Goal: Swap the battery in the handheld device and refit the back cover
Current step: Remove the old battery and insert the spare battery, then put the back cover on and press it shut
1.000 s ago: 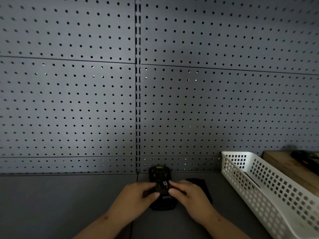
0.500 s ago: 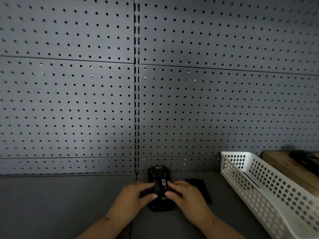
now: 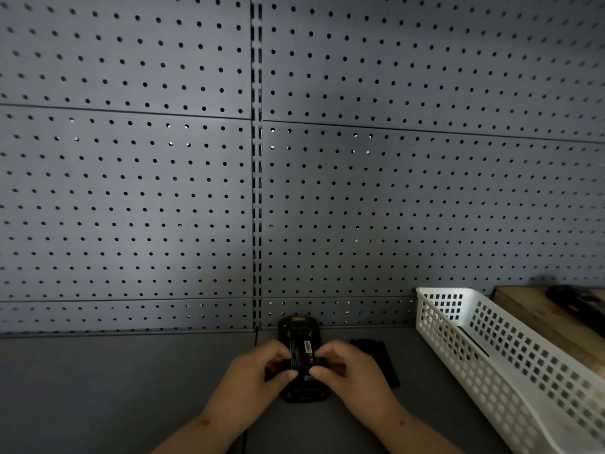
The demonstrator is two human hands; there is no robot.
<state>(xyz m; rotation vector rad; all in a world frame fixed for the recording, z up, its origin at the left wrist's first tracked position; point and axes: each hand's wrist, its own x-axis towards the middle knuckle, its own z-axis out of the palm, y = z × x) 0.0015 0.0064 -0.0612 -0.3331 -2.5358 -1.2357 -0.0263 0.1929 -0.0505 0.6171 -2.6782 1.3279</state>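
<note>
A black handheld device [image 3: 299,326] lies back-up on the grey worktop, close to the pegboard. A black battery [image 3: 302,354] with a white label sits in its open bay. My left hand [image 3: 253,381] grips the battery's left edge and my right hand [image 3: 352,378] grips its right edge, thumbs meeting at its near end. A flat black piece, likely the back cover [image 3: 376,358], lies on the worktop just right of my right hand, partly hidden by it.
A white perforated basket [image 3: 484,352] runs along the right side. Behind it a wooden block [image 3: 530,309] carries a dark object [image 3: 576,301]. The grey pegboard wall [image 3: 196,191] rises straight behind the device.
The battery's labelled face has come fully into sight in the bay between my fingers. Both hands stay at the device's sides, with the thumbs drawn closer at the battery's near end.
</note>
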